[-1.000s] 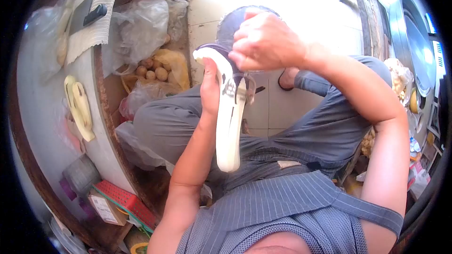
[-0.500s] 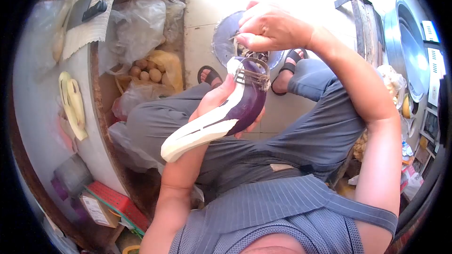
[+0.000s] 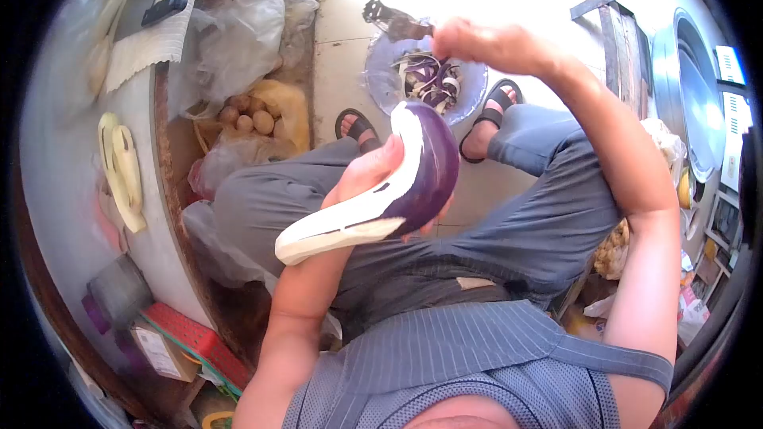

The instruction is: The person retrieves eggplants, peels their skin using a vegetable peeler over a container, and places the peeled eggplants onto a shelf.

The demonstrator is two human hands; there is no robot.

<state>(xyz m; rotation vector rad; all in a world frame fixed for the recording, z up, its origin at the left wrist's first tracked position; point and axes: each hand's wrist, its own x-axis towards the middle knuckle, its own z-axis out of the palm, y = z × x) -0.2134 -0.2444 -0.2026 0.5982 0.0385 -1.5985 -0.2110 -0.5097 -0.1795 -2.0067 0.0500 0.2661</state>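
Observation:
A long curved eggplant [image 3: 433,167] lies across my left hand [image 3: 372,171], which is wrapped round it from below with the thumb on top. Its lower left part and a strip along the near side are peeled white; the right side is still glossy purple. My right hand [image 3: 469,40], slightly blurred, grips the handle of a metal peeler [image 3: 396,22], held up and away from the eggplant. Beneath the peeler, a round bin [image 3: 381,83] on the floor holds purple and white peelings [image 3: 433,83].
On the left counter [image 3: 171,230] are peeled pale vegetables [image 3: 121,171], a black-handled knife [image 3: 165,6] on a cloth and a red basket [image 3: 199,342]. Potatoes [image 3: 253,115] in a yellow bag lie on the shelf below. Large metal basins [image 3: 695,95] stand at right.
The peeler was against the eggplant and has moved up and left, off its skin. The eggplant swung from nearly upright to slanted, its purple side now showing. The bin's peelings came into view.

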